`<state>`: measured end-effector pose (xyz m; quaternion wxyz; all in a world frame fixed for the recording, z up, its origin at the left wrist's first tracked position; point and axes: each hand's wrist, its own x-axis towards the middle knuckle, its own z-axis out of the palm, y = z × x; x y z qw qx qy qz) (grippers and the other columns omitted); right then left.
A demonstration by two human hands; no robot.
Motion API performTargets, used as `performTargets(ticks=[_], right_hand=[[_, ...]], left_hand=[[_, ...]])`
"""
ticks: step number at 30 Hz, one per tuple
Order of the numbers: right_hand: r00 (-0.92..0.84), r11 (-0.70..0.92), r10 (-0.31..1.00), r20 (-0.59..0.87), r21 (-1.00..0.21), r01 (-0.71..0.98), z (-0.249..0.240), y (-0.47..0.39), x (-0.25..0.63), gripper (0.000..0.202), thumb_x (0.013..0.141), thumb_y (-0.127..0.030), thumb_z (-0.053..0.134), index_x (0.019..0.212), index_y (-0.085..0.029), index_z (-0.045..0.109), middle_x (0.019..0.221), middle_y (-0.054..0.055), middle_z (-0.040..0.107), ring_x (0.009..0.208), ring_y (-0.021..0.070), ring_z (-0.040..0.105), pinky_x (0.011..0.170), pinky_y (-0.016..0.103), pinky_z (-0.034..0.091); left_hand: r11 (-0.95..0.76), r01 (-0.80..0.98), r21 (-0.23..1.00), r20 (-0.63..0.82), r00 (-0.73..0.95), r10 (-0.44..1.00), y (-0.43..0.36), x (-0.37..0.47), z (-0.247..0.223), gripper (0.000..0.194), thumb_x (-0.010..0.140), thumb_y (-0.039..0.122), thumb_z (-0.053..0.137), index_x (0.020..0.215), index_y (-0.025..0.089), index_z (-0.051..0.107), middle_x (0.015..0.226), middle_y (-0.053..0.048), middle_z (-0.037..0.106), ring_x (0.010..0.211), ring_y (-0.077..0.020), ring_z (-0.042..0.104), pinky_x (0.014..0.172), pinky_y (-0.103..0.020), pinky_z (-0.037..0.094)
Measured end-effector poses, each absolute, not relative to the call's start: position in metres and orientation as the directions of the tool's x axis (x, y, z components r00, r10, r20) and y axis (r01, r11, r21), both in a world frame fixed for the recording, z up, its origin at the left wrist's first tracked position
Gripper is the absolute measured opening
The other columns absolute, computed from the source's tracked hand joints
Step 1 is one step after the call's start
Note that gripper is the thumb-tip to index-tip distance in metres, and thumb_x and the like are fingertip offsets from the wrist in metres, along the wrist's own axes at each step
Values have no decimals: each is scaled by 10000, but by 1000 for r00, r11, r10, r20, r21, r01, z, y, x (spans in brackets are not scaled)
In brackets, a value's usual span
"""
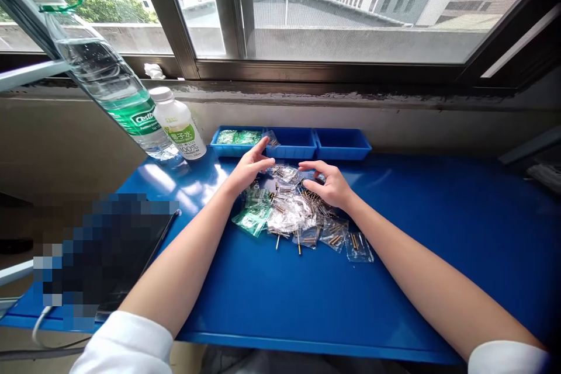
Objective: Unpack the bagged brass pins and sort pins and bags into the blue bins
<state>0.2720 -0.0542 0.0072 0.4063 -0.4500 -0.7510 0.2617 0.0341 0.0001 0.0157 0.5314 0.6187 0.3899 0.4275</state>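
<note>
A pile of small clear plastic bags [291,213] lies mid-table, with slim brass-coloured and dark metal pieces in and among them. Green-tinted bags [254,217] make up its left side. My left hand [250,168] hovers at the pile's far left edge, fingers apart, close to the blue bins. Over the far right part of the pile is my right hand [328,184], its thumb and fingers spread with nothing between them. Behind the hands, the left blue bin [239,151] contains green bags. One small clear bag [272,139] sits in the middle blue bin [293,152].
A third blue bin [344,152] stands on the right of the row. At the back left are a large water bottle [109,79] and a white bottle [179,123]. A dark, partly blurred-out object [109,251] rests on the blue table's [280,304] left. A window [359,17] is behind.
</note>
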Motion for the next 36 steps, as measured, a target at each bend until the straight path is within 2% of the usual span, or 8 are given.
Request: performTargets(ticks=[2,4,10,14,17,24,28,36], right_hand=[[-278,466,884,375,-748,472,7,-54,272,397,765,-242,639,1162,-228,635,1103,65,701,1027,231,640,778,346,485],[-286,472,881,377,-741,477,7,-53,272,397,765,-244,640,1161,-232,635,1102,63,700,1029,232,639,776,346,489],[-267,449,893,362,-723,525,9,-52,272,373,771,-254,634,1142,-222,651,1098,68,699,1029,235,639,785,346,503],[-210,392,919,335,-702,595,11,-52,273,350,777,-274,626,1117,-202,673,1102,81,697,1036,244,634,804,357,514],[-180,341,938,296,-695,633,10,-50,277,354,793,-307,615,1123,-194,680,1132,93,687,1060,253,625,832,369,522],[-183,279,960,213,-673,685,3,-46,283,407,800,-362,610,1172,-208,673,1192,97,659,1064,260,622,862,385,527],[-176,266,964,201,-667,696,2,-47,282,410,798,-368,610,1172,-211,674,1193,95,660,1065,260,624,902,400,515],[-187,282,959,213,-646,710,4,-49,279,378,792,-346,617,1137,-208,690,1164,96,683,1068,265,626,940,418,499]], left_hand=[[-103,-14,995,102,331,938,1,35,15,856,704,338,709,1473,312,334,1560,-73,283,996,-219,615,644,-259,482],[-91,-55,994,104,313,944,0,36,16,863,710,327,692,1482,328,305,1572,-67,252,1004,-222,621,659,-270,499],[-202,-33,979,204,249,947,0,32,15,768,714,362,679,1421,251,401,1522,-116,344,945,-210,630,711,-302,513],[-302,179,936,243,291,925,-1,25,9,563,742,378,656,1249,157,553,1220,-128,631,903,-208,633,746,-315,506],[-389,438,811,260,326,909,-4,22,7,341,761,335,603,1051,163,655,1039,-83,700,925,-225,637,796,-346,508],[-510,644,570,256,451,855,-8,23,6,187,744,262,546,814,210,711,1212,-59,654,1164,-262,555,1037,-457,389],[-507,701,502,199,477,856,-10,23,8,252,785,274,505,861,228,741,1324,-47,596,1256,-284,488,1077,-537,290],[-534,712,456,201,502,841,-11,24,6,397,839,346,474,1167,252,675,1334,-50,592,1254,-281,496,1066,-517,315]])
